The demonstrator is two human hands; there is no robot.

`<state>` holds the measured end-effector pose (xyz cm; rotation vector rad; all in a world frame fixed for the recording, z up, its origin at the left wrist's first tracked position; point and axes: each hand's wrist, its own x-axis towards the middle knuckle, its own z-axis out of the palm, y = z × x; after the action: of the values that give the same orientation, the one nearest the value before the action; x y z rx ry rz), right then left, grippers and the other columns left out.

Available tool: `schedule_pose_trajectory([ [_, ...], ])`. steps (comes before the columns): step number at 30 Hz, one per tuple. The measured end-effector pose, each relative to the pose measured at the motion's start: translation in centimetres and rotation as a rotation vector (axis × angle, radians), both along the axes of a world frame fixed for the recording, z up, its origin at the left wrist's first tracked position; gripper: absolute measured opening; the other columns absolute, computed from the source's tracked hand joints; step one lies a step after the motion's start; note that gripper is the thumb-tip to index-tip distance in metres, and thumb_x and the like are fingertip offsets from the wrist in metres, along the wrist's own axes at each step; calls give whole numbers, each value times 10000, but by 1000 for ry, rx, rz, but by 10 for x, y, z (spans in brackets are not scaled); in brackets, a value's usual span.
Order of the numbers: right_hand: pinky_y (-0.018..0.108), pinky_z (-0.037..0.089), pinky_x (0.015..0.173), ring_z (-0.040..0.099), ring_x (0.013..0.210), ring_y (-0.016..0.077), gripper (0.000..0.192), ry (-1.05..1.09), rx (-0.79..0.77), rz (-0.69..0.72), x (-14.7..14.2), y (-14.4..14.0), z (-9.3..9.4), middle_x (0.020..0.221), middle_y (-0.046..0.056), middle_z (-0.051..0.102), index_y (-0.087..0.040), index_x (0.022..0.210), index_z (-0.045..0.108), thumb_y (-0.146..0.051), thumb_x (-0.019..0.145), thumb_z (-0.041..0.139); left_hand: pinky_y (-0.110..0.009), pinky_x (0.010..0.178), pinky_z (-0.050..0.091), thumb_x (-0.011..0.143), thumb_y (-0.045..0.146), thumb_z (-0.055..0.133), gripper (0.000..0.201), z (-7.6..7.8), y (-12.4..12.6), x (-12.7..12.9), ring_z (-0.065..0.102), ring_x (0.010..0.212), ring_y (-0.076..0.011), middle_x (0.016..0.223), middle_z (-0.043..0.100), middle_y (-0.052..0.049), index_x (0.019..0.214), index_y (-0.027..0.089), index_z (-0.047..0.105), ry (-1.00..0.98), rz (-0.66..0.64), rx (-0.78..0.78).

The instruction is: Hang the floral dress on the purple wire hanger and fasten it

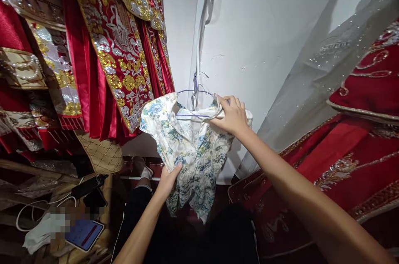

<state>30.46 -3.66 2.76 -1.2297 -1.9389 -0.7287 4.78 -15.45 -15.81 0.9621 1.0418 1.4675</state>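
Note:
A white floral shirt [187, 147] with blue and green flowers hangs in front of me on a thin purple hanger [193, 116]. The hanger's hook end is up by a bracket on the wall. My right hand [232, 114] grips the shirt at its right shoulder, beside the collar, with the fingers behind the cloth. Lower down, my left hand [170, 176] holds the shirt's left side edge, thumb on the front and the other fingers hidden behind it.
Red embroidered garments [121, 52] with gold and silver sequins hang at the left. A sheer sparkling veil [311, 68] and a red beaded dress [336, 160] stand at the right. On a wooden seat at lower left lie a lit phone [84, 234] and a white cable [26, 210].

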Motion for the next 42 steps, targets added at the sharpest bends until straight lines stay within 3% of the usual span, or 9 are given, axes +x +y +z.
schedule_pose_trajectory([
  [4,622,274,1102,430,1313,394,780,47,2,245,-18,-38,-34,1424,134,499,-240,1530,357,-437,819,611,-438,1147,407,620,450,879,703,-7,-23,25,567,1303,-354,1322,661,-165,1216,145,667,-32,-43,-55],
  [7,546,362,1106,445,1348,337,690,422,-100,397,-53,-78,-84,1453,125,495,-245,1515,367,-366,871,586,-447,1149,404,661,461,855,711,-17,-36,39,576,1295,-347,1341,648,-172,1262,146,642,-118,-17,-115],
  [11,395,527,764,633,855,251,333,1154,-282,282,-102,-127,-168,955,95,648,-197,1153,600,-424,912,568,-470,1172,375,681,426,854,721,-17,-46,32,560,1315,-343,1365,635,-159,1304,149,620,-111,-84,-114],
  [14,308,473,631,571,682,188,282,1335,-561,347,-118,-150,-206,751,20,586,-209,880,584,-490,887,612,-456,1174,379,717,387,842,701,-9,-49,13,565,1312,-330,1376,630,-149,1340,168,606,-51,-123,-120],
  [19,271,406,605,501,626,154,349,1221,-778,487,-102,-154,-192,647,-27,511,-219,745,519,-521,893,610,-454,1148,416,745,366,831,707,1,-57,1,581,1293,-330,1377,630,-142,1386,204,579,-21,-168,-156],
  [25,303,383,627,460,634,172,376,1204,-687,475,-75,-167,-176,644,-4,491,-224,657,503,-463,947,520,-409,1071,477,732,360,839,616,-9,-53,9,622,1221,-309,1299,675,-130,1288,186,640,-38,-132,-153],
  [33,324,362,602,427,607,184,368,1283,-630,508,-88,-181,-182,633,-1,445,-238,638,471,-419,954,521,-327,950,482,777,391,770,525,-34,-43,-14,602,1048,-210,1156,616,-79,1235,199,600,256,701,101],
  [38,305,369,597,452,600,169,371,1173,-769,596,-107,-181,-177,630,-9,469,-228,653,502,-440,955,530,-364,1023,455,841,303,701,238,-9,-65,24,606,1108,-236,1134,653,-75,1069,235,688,442,286,345],
  [42,288,373,605,462,615,158,340,1087,-825,608,-110,-186,-170,650,-15,475,-222,692,528,-423,966,515,-360,930,505,865,302,651,146,-7,-65,41,651,987,-241,1010,693,-70,972,230,721,381,238,270],
])
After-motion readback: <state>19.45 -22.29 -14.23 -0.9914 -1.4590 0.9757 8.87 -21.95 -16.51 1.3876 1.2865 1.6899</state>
